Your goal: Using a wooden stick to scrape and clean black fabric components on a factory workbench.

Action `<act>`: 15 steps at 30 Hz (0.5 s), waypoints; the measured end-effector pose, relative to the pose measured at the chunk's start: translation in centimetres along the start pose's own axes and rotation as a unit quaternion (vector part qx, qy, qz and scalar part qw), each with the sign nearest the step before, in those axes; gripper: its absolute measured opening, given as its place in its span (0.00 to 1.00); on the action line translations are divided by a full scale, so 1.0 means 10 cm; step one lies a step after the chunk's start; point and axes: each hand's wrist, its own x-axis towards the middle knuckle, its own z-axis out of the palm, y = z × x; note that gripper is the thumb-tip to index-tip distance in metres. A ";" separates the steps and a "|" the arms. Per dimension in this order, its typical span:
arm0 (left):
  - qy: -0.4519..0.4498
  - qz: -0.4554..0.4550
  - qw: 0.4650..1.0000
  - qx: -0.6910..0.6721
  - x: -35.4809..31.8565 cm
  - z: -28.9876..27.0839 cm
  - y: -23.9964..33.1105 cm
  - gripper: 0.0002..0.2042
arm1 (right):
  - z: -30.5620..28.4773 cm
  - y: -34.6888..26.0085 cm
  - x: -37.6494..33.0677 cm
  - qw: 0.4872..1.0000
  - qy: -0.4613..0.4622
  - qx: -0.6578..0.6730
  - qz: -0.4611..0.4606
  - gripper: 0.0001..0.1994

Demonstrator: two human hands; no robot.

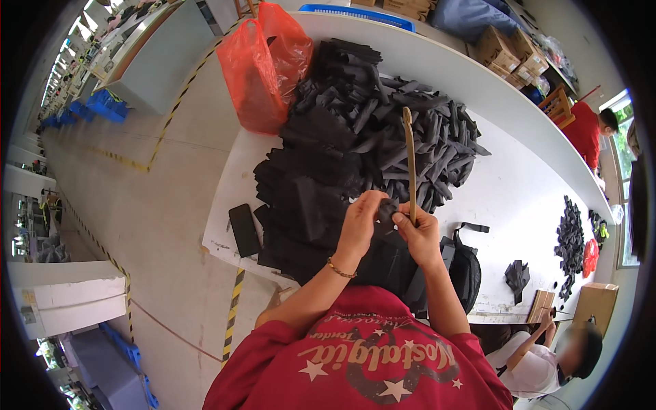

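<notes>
My left hand [363, 217], with a beaded bracelet at the wrist, is closed on one edge of a small black fabric piece [387, 208]. My right hand [421, 234] grips a long, thin wooden stick [411, 154] that points away from me, its tip slightly bent. The right thumb also presses against the fabric piece. Beyond both hands lies a large heap of black fabric strips [427, 140]. Flatter stacks of black fabric [307, 174] spread under and left of the left hand.
A red plastic bag [256, 78] stands at the table's far left, and a phone [244, 230] lies near its left edge. Right of me is a black backpack [466, 273]. Two other people, one in white [536, 365] and one in red [583, 133], are on the right.
</notes>
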 end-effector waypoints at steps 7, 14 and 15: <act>0.112 0.022 0.993 0.029 0.09 -0.04 -0.02 0.18 | 0.10 0.12 -0.01 0.999 -0.023 -0.034 -0.020 0.05; 0.098 0.052 0.993 0.050 0.09 -0.07 0.12 0.18 | 0.10 0.16 0.03 0.999 -0.034 0.002 0.032 0.06; 0.101 0.103 0.977 0.157 0.09 -0.12 0.11 0.18 | 0.08 0.18 0.05 0.999 -0.036 0.003 0.033 0.06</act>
